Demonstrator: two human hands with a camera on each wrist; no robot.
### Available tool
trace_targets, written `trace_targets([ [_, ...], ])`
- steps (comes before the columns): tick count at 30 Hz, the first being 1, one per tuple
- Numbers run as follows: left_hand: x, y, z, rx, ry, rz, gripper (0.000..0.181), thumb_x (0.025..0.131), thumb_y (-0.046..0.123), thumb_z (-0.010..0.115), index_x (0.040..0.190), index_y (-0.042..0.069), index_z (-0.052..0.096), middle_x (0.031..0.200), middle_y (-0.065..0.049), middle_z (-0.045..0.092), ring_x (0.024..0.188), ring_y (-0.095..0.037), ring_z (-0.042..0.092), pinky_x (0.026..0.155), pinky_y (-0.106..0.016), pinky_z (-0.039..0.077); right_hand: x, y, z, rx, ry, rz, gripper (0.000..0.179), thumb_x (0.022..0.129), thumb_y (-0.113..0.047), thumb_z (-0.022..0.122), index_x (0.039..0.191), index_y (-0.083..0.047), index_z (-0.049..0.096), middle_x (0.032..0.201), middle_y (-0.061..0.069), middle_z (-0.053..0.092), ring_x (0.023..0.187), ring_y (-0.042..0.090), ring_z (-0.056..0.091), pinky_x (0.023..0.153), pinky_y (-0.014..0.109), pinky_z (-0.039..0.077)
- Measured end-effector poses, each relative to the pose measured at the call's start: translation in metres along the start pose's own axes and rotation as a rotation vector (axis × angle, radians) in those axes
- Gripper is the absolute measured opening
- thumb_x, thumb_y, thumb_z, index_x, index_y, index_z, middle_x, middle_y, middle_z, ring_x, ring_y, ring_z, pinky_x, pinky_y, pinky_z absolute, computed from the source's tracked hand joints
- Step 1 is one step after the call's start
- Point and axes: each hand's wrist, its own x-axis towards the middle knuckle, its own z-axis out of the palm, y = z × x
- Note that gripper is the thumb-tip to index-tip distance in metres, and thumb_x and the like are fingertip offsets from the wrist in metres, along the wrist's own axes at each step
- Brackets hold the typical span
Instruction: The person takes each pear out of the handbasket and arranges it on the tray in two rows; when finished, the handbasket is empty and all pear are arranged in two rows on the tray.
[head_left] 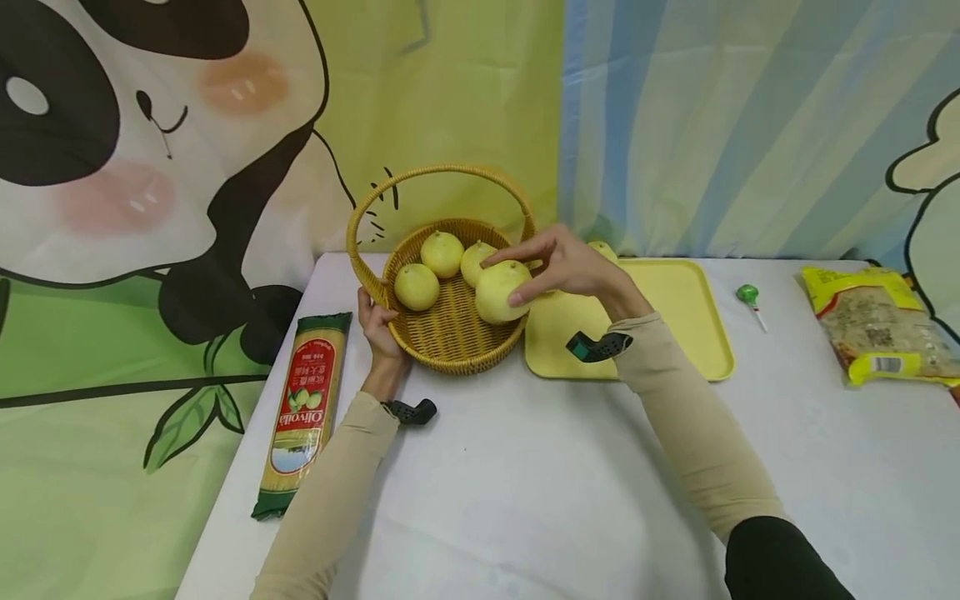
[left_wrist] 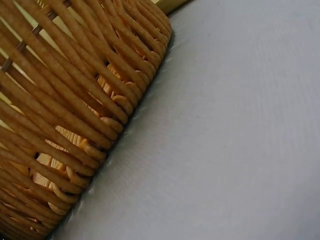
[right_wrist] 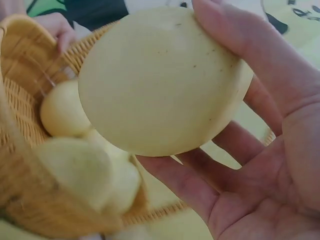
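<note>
In the head view, a round wicker basket with a tall arched handle stands near the back of the table. Several round, pale yellow fruits lie inside, among them one by the left wall. My left hand grips the basket's left rim near the handle's foot; in the left wrist view only the woven side shows, not the hand. Above the basket's right side my right hand holds another pale yellow fruit between thumb and fingers. Its stem end faces up in the head view.
Right of the basket lies a yellow tray, with a further fruit at its back edge, partly hidden by my right hand. A spaghetti pack lies left; a green lollipop and a yellow food bag lie right.
</note>
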Motion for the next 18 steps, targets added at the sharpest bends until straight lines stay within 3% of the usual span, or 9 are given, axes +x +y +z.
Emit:
trace_targets([
  [1,0.0,0.0,0.0,-0.003,-0.001,0.002,0.042,0.074,-0.001,0.031,0.108,0.013,0.05,0.117,-0.005,0.049,0.116,-0.018,0.053,0.1,-0.029,0.044,-0.006,0.0,-0.004,0.021,0.008,-0.005,0.048,0.082,0.0,0.088,0.128,-0.004,0.076,0.126,0.007,0.078,0.065,0.005,0.057,0.064,0.023,0.05],
  [4,0.0,0.0,0.0,-0.006,-0.002,0.002,0.042,0.075,-0.002,0.031,0.108,0.014,0.051,0.118,-0.006,0.05,0.118,-0.019,0.054,0.1,-0.029,0.044,-0.025,0.002,-0.017,0.049,0.051,-0.027,0.048,0.082,0.004,0.086,0.128,0.001,0.074,0.125,0.006,0.078,0.056,0.002,0.051,0.059,0.021,0.05],
  [8,0.0,0.001,-0.001,-0.012,-0.002,-0.005,0.041,0.076,-0.002,0.031,0.109,0.013,0.05,0.118,-0.007,0.05,0.119,-0.019,0.054,0.1,-0.029,0.045,-0.051,0.007,-0.036,0.031,0.146,-0.019,0.048,0.083,0.008,0.084,0.13,0.003,0.072,0.124,0.002,0.079,0.044,0.009,0.021,0.052,0.022,0.04],
  [9,-0.001,0.002,-0.001,-0.013,-0.002,-0.006,0.041,0.077,-0.002,0.031,0.109,0.013,0.05,0.119,-0.007,0.05,0.119,-0.019,0.054,0.1,-0.029,0.045,-0.057,0.008,-0.041,0.019,0.178,-0.006,0.048,0.083,0.007,0.083,0.13,0.003,0.072,0.123,0.0,0.079,0.044,0.01,0.021,0.052,0.022,0.039],
  [13,-0.001,0.003,0.0,-0.01,0.0,-0.011,0.042,0.077,-0.001,0.031,0.11,0.014,0.05,0.12,-0.006,0.05,0.121,-0.019,0.054,0.101,-0.03,0.045,-0.082,0.016,-0.06,-0.024,0.3,0.061,0.049,0.084,0.007,0.083,0.132,0.002,0.072,0.119,-0.004,0.08,0.049,0.006,0.034,0.056,0.021,0.042],
  [14,-0.001,0.003,0.0,-0.006,0.0,-0.013,0.042,0.077,-0.001,0.031,0.11,0.015,0.05,0.12,-0.005,0.051,0.121,-0.019,0.055,0.101,-0.03,0.045,-0.088,0.019,-0.064,-0.02,0.324,0.074,0.05,0.084,0.008,0.083,0.132,0.003,0.071,0.12,-0.004,0.08,0.054,0.003,0.045,0.059,0.019,0.045],
  [16,-0.002,0.003,0.001,-0.005,0.002,-0.014,0.042,0.076,-0.001,0.032,0.11,0.015,0.051,0.12,-0.005,0.051,0.121,-0.018,0.055,0.101,-0.029,0.046,-0.1,0.025,-0.074,-0.009,0.362,0.089,0.05,0.085,0.009,0.082,0.133,0.006,0.069,0.121,-0.004,0.079,0.07,0.001,0.064,0.065,0.017,0.052],
  [18,-0.002,0.002,0.001,-0.005,0.001,-0.015,0.042,0.076,0.0,0.032,0.11,0.015,0.051,0.12,-0.004,0.051,0.12,-0.018,0.055,0.1,-0.029,0.046,-0.111,0.031,-0.082,0.005,0.397,0.101,0.05,0.085,0.01,0.081,0.133,0.008,0.068,0.123,-0.004,0.079,0.088,0.001,0.072,0.071,0.017,0.056],
])
